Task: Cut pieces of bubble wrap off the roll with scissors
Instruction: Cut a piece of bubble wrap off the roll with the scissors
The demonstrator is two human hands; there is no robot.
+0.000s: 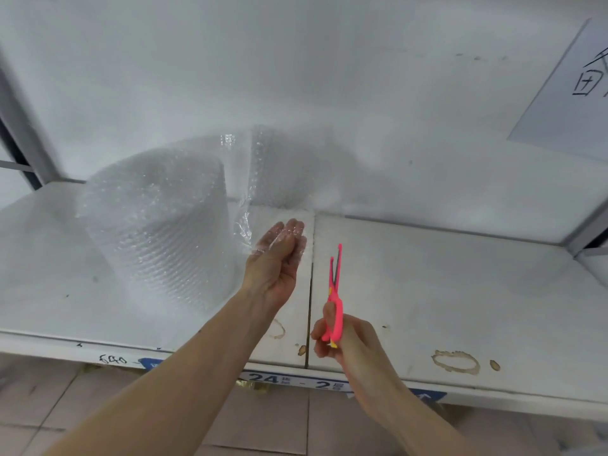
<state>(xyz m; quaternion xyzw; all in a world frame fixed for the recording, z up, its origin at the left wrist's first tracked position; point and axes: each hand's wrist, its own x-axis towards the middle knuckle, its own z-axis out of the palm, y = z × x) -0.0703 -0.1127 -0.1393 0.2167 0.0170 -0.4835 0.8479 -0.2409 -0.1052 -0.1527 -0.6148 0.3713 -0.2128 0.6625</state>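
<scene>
Clear bubble wrap [263, 172] is seen pulled out from the roll [158, 225], which stands upright on the white shelf [444, 284]. Its loose sheet is grasped by the left hand [276, 258]. Pink scissors [335, 291], blades slightly parted, are clasped in the right hand [345, 340], apart from the sheet. No cut piece is visible, so the cutting is judged not yet begun.

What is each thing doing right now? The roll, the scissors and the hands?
bubble wrap roll: standing upright on the shelf, a loose sheet pulled out to its right.
loose sheet: raised, blurred.
left hand: holding the sheet's edge.
scissors: blades slightly apart, pointing up, not touching the wrap.
right hand: gripping the scissors' handles.
</scene>
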